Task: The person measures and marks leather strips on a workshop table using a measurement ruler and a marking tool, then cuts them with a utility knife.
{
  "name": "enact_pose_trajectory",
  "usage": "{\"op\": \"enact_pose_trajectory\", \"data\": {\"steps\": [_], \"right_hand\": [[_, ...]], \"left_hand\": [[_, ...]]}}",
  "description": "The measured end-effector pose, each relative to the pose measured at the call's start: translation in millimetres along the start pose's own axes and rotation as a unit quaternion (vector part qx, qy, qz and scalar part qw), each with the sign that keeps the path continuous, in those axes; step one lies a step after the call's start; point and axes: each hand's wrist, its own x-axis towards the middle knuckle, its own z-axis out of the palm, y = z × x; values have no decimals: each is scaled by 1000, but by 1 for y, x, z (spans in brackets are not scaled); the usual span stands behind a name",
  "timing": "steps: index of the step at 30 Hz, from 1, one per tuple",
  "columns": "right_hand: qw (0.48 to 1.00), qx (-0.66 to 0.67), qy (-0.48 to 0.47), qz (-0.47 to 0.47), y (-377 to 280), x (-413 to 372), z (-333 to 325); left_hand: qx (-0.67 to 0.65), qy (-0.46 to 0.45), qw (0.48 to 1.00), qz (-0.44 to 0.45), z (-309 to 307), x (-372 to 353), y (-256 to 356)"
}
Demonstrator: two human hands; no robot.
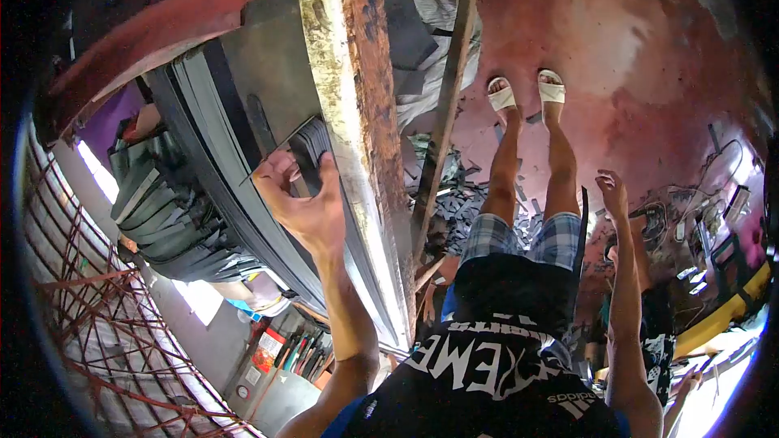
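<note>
Rusty workbench, left hand around dark strips

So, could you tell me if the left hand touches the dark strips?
Touching. The head view shows the left hand with thumb and fingers closed around the dark strips.

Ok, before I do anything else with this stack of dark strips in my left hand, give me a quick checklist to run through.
1. Grip: left hand has fingers and thumb closed on the stack of dark strips: ok.
2. Strips squared up in the stack: cannot tell, the hand covers them.
3. Clearance from the rusty beam: the thumb is right beside its edge; cannot tell if it touches.
4. Right hand free: it hangs open beside the thigh: ok.
5. Footing: scraps lie scattered on the floor next to the legs: not ok.
6. Footwear: open sandals: not ok.
</note>
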Motion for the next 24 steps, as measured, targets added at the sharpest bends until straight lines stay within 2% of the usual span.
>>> {"op": "enact_pose_trajectory", "data": {"steps": [2, 9, 12, 18, 20, 22, 24], "right_hand": [[1000, 11, 0, 3, 6, -1, 1], [999, 28, -27, 29, 8, -6, 4], [999, 20, -33, 7, 7, -5, 9], [999, 12, -47, -3, 14, 7, 18], [999, 5, -47, -2, 13, 9, 19], [999, -3, -46, 0, 11, 10, 21], [999, -3, -36, -38, 8, 8, 23]], "left_hand": [[10, 46, 999, -7, 2, 1, -1], [-1, 52, 998, -33, 6, 4, 1], [-1, 55, 997, -51, 8, 4, 1], [-75, 74, 990, -89, 14, 7, 1], [-52, 62, 996, -43, 17, 8, -5], [-44, 66, 996, -46, 17, 8, -2], [-33, 68, 996, -47, 14, 5, -2]]}}
